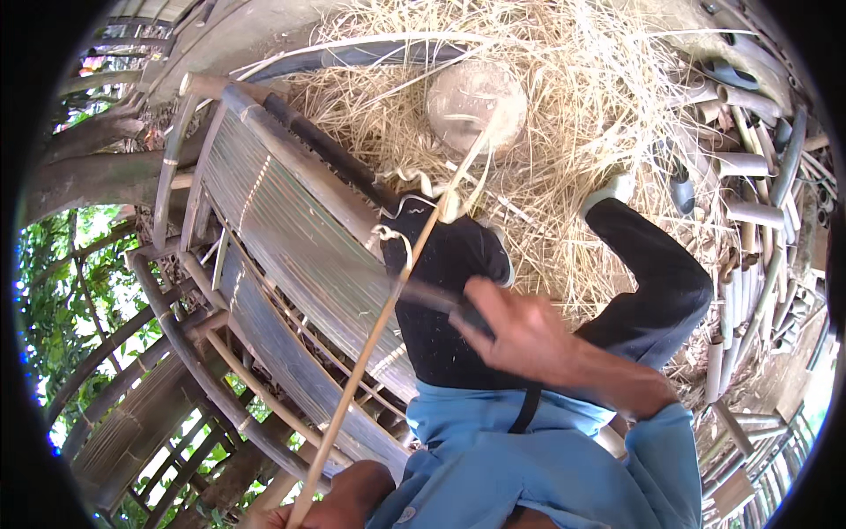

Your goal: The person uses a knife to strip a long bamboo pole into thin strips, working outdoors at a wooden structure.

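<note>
A long, narrow bamboo strip [359, 366] runs slantwise from the lower left, across my dark-trousered leg, toward the round chopping block [463, 115]. My left hand [330, 507], cut off by the picture's lower edge, is closed around its near end. In front of my waist, my right hand [529, 331] grips a knife [432, 298] by its dark handle. Motion smears the blade, which lies close to the strip; I cannot tell whether they touch. Pale curled shavings [448, 204] hang about the strip's far part, near my knee.
Loose straw-like shavings [590, 97] cover the ground around the block. A slatted bamboo bench [291, 220] stands along my left side. Cut bamboo tubes and poles [749, 189] are stacked at the right. Bamboo railings [189, 353] and green leaves lie beyond the bench.
</note>
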